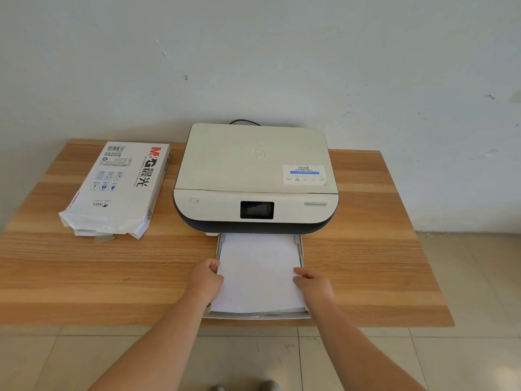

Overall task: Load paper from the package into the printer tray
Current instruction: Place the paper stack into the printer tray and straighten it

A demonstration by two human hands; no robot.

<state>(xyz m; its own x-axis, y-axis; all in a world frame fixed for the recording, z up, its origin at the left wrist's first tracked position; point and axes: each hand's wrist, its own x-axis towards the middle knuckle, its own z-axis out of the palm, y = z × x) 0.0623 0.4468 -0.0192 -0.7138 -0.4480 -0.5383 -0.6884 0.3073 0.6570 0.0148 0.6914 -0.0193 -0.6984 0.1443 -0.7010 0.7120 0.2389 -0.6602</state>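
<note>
Bare forearms, no sleeves, no jewellery

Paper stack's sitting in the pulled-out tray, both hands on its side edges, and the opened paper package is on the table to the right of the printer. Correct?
Not quite. The head view shows the paper package on the table to the left of the printer, not the right. The rest holds: the paper stack lies in the pulled-out tray, with the left hand and right hand at its side edges.

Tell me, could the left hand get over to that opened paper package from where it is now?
Probably yes. The left hand grips the paper stack in the tray, and only bare table lies between it and the package; it must let go first.
</note>
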